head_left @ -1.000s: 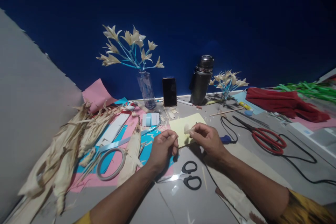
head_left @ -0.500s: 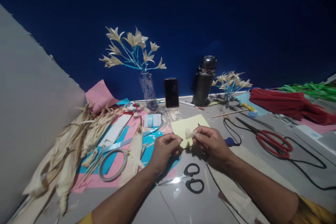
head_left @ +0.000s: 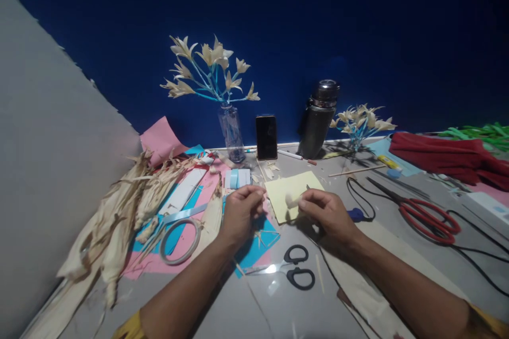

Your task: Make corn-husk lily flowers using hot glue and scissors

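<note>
Between thumb and fingers, my right hand [head_left: 328,214] pinches a small pale petal-like piece [head_left: 291,202], slightly blurred, over a yellow paper pad [head_left: 280,188]. My left hand [head_left: 243,212] is closed in a pinch to the left of the pad, above the blue paper; what its fingertips hold, if anything, is too small to make out. Black-handled scissors [head_left: 300,267] lie on the floor tiles below and between both hands. A roll of light blue ribbon [head_left: 237,178] sits just behind my left hand.
Dried corn husks [head_left: 115,243] and a grey tape ring [head_left: 180,241] lie left. Behind stand a bottle [head_left: 231,135] of husk flowers, a phone [head_left: 266,137] and a dark flask [head_left: 318,122]. Red-handled shears [head_left: 431,220], a black cord and a red cloth [head_left: 445,156] are right.
My left hand has moved away from my right hand, widening the gap between them. The pale piece remains in my right hand. The camera view has shifted slightly, moving the scene rightward.
</note>
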The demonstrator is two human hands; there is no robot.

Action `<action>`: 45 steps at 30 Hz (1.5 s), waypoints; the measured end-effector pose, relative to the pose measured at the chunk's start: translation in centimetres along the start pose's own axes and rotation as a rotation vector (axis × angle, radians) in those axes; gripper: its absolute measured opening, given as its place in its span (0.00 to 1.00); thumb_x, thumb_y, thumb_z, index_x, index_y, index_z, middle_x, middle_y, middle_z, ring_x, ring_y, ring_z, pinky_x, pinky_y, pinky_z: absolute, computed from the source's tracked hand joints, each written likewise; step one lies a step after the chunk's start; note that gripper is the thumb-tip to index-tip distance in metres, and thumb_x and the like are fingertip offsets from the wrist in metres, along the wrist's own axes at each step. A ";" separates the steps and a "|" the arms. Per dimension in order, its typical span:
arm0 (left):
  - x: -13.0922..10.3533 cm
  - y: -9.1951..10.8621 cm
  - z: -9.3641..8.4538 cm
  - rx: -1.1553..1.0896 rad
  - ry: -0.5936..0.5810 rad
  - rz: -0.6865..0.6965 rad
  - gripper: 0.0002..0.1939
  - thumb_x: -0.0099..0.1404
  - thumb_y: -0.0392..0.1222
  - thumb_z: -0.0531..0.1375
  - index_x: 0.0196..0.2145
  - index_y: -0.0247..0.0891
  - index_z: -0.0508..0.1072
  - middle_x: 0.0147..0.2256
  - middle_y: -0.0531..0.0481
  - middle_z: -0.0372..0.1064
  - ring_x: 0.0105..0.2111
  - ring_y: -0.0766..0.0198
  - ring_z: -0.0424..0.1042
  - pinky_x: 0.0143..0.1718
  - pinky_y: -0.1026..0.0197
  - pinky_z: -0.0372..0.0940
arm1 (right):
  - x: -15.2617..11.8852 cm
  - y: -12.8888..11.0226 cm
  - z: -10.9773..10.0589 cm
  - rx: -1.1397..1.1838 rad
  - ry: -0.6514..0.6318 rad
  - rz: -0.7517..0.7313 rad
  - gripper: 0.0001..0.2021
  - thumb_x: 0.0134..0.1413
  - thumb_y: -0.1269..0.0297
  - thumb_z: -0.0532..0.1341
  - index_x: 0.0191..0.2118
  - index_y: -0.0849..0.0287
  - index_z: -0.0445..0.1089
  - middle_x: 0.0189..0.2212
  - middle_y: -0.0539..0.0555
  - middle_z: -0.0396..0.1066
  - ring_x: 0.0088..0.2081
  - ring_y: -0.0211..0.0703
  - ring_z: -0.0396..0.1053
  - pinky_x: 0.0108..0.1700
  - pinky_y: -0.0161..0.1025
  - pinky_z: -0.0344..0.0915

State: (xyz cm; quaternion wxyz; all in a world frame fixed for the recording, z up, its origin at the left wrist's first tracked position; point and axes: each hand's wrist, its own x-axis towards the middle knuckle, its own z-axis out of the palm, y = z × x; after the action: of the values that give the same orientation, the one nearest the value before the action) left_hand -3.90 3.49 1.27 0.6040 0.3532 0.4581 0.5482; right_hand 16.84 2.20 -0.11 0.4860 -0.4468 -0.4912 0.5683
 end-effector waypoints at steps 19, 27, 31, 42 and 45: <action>1.6 7.4 -3.7 0.071 0.077 0.216 0.09 0.51 0.39 0.69 0.29 0.34 0.73 0.20 0.54 0.68 0.17 0.72 0.63 0.17 0.71 0.54 | 0.4 0.0 -0.4 0.012 0.005 0.016 0.13 0.46 0.56 0.71 0.26 0.59 0.72 0.17 0.46 0.61 0.19 0.32 0.52 0.22 0.34 0.47; -1.9 7.0 -4.6 0.409 0.003 0.217 0.06 0.54 0.39 0.68 0.28 0.33 0.80 0.19 0.49 0.71 0.17 0.71 0.64 0.19 0.69 0.57 | 0.5 -0.9 -0.3 0.432 -0.096 0.240 0.14 0.40 0.63 0.74 0.27 0.61 0.69 0.23 0.47 0.65 0.20 0.28 0.51 0.21 0.29 0.45; -4.6 5.4 -2.9 0.477 -0.061 0.141 0.06 0.52 0.40 0.68 0.23 0.34 0.79 0.18 0.49 0.71 0.17 0.68 0.65 0.20 0.66 0.60 | 0.4 -0.8 -0.3 0.499 -0.137 0.285 0.13 0.41 0.66 0.74 0.27 0.62 0.69 0.23 0.48 0.65 0.20 0.28 0.51 0.21 0.28 0.46; -11.1 3.1 -6.9 0.076 0.070 -0.006 0.16 0.61 0.47 0.64 0.22 0.37 0.68 0.16 0.57 0.57 0.18 0.68 0.60 0.21 0.64 0.60 | -0.1 -1.1 -0.1 0.437 -0.167 0.303 0.15 0.40 0.64 0.76 0.24 0.63 0.69 0.21 0.49 0.67 0.19 0.27 0.54 0.21 0.28 0.49; -11.0 3.5 -7.8 0.185 0.119 0.026 0.11 0.59 0.46 0.66 0.28 0.35 0.75 0.19 0.53 0.65 0.21 0.66 0.66 0.25 0.63 0.64 | 0.0 -1.0 -0.1 0.433 -0.170 0.297 0.14 0.41 0.64 0.75 0.24 0.63 0.69 0.21 0.49 0.66 0.18 0.27 0.54 0.20 0.28 0.49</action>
State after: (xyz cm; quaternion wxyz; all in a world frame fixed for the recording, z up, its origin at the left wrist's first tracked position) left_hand -12.14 -7.39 3.73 0.5334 0.3802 0.5371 0.5315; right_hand 17.10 2.22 0.88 0.4384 -0.3503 -0.3263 0.7607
